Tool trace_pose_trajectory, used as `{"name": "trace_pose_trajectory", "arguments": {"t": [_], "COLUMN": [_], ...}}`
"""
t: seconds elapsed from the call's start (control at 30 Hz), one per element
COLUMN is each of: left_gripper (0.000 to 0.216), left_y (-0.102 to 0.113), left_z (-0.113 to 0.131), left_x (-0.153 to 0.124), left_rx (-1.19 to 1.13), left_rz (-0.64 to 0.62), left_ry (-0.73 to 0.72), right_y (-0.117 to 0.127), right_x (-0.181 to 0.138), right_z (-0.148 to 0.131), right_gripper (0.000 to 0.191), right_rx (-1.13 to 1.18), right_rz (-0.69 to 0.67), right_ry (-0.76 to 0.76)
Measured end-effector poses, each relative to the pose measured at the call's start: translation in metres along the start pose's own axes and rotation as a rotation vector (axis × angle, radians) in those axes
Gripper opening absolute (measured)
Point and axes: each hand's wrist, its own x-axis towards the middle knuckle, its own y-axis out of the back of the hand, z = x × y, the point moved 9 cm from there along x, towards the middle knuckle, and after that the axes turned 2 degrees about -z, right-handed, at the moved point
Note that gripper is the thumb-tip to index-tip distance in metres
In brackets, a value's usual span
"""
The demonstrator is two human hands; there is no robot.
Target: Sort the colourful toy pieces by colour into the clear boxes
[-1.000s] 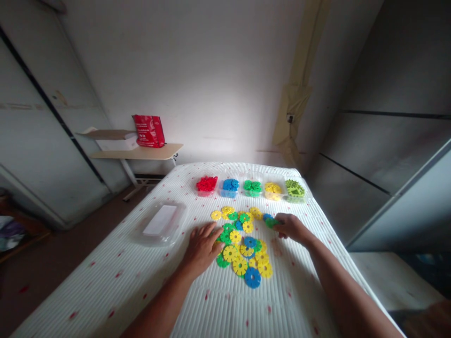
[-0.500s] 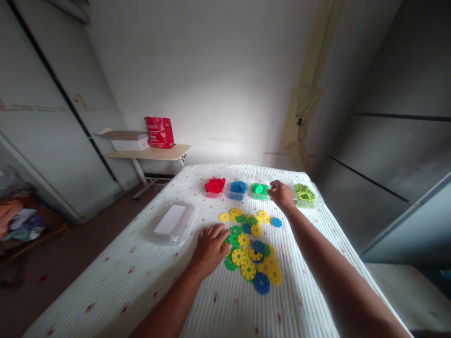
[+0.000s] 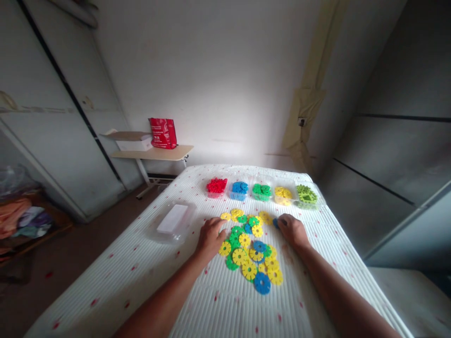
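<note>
Notched plastic discs in yellow, green and blue lie loose in a spread on the white quilted cover. My right hand is at the right edge of the spread, its fingers closed on a blue notched disc that is partly covered by them. At the left edge, my left hand rests with fingers apart, its fingertips close to a yellow disc. Behind the spread stand clear tubs of red pieces, blue discs, green discs, yellow discs and lime-green pieces.
A clear plastic lid or tray with a white card lies to the left on the cover. Beyond the far left corner, a small table bears a red bag and a white box. Grey cabinets stand on the right.
My right hand has come back from the tubs to the blue disc at the spread's right edge, uncovering the yellow tub. My left hand has shifted slightly forward.
</note>
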Motion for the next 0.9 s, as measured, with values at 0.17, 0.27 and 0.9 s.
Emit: {"name": "trace_pose_trajectory", "arguments": {"t": [0.17, 0.27, 0.9], "left_gripper": [0.031, 0.036, 0.029], "left_y": [-0.008, -0.019, -0.044], "left_z": [0.019, 0.025, -0.020], "left_x": [0.037, 0.057, 0.074], "left_rx": [0.027, 0.071, -0.146], "left_rz": [-0.118, -0.189, -0.190], "left_ry": [-0.001, 0.027, 0.235], "right_y": [0.001, -0.001, -0.001], "right_x": [0.001, 0.000, 0.000], "right_z": [-0.001, 0.003, 0.004], "right_gripper": [0.022, 0.023, 0.020], "right_rx": [0.031, 0.026, 0.045], "right_rz": [0.004, 0.006, -0.022], "right_ry": [-0.041, -0.044, -0.086]}}
